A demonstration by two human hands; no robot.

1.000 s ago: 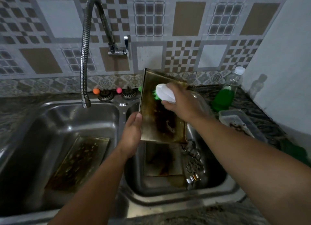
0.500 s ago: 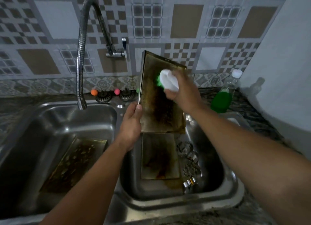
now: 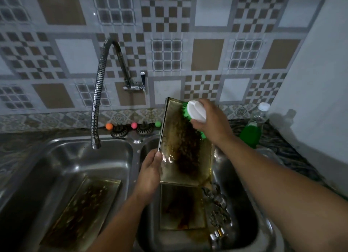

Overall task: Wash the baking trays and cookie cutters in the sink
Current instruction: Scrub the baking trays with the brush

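Observation:
A greasy, burnt baking tray (image 3: pixel 185 150) stands nearly upright over the right basin (image 3: pixel 243 210). My left hand (image 3: pixel 151 173) grips its lower left edge. My right hand (image 3: pixel 211 122) holds a white scrub brush (image 3: pixel 196 111) with green bristles against the tray's upper right part. A second dirty tray (image 3: pixel 181 208) lies flat in the right basin beneath it, with several metal cookie cutters (image 3: pixel 219 212) piled along its right side. A third stained tray (image 3: pixel 84 212) leans in the left basin (image 3: pixel 47 167).
The flexible faucet (image 3: pixel 98 105) hangs over the left basin, with no water showing. A bottle of green dish soap (image 3: pixel 253 127) stands on the counter at the right, by a white wall. Two sink strainers (image 3: pixel 131 130) and coloured balls sit behind the basins.
My right hand has carried the brush up from the tray's upper left toward its top right corner. The camera has tilted upward, showing more of the tiled wall.

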